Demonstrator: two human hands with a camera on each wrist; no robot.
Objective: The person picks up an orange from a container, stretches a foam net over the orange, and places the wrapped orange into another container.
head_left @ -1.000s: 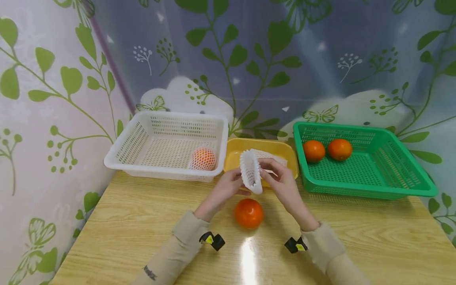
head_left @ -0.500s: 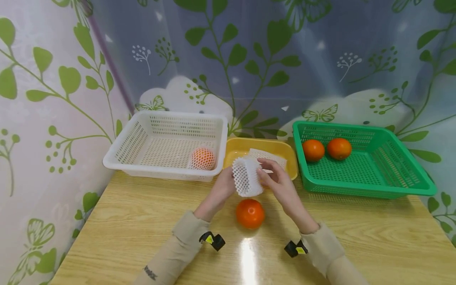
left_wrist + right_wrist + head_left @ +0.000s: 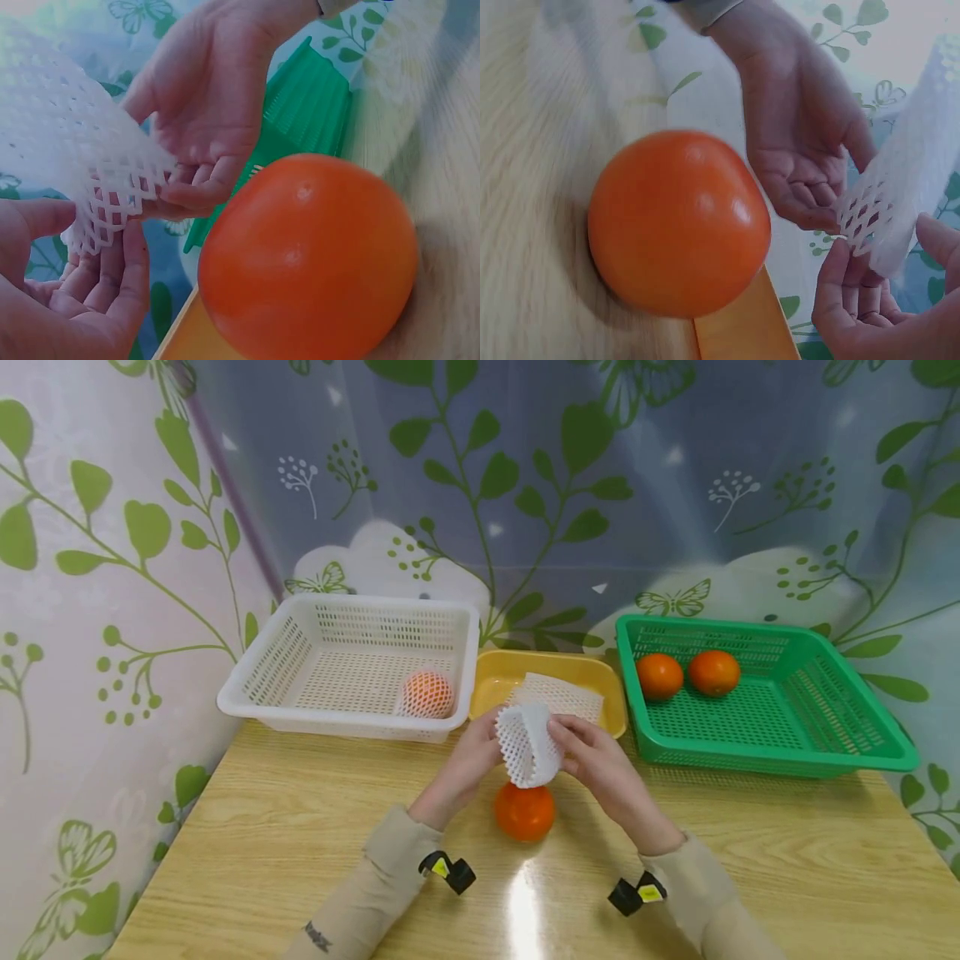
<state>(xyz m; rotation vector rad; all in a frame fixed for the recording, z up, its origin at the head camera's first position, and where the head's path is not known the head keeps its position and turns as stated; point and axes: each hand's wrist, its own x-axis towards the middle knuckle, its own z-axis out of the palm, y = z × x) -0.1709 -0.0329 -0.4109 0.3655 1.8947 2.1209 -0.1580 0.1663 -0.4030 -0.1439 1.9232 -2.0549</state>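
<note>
A white foam net sleeve [image 3: 529, 748], its mouth spread partly open, is held up between both hands. My left hand [image 3: 468, 758] pinches its left edge, with the thumb on one side of the mesh and fingers on the other in the left wrist view. On the opposite edge my right hand [image 3: 602, 763] pinches it between thumb and fingers. Just below the sleeve, a smooth, round orange-red fruit [image 3: 525, 815] sits on the table; the sleeve overlaps its top in the head view. Large and glossy, the same fruit [image 3: 679, 225] fills the middle of the right wrist view.
Behind the hands stands a yellow tray [image 3: 491, 670] with more foam netting [image 3: 566, 695] in it. At left, a white basket [image 3: 348, 724] holds one net-wrapped fruit [image 3: 428, 695]. A green basket [image 3: 780, 762] at right contains two bare orange fruits [image 3: 715, 673]. A patterned curtain hangs behind.
The foam sleeve has been turned and lowered towards the fruit, its mesh mouth now facing more forward. My right hand has shifted slightly down and closer to the sleeve's edge.
</note>
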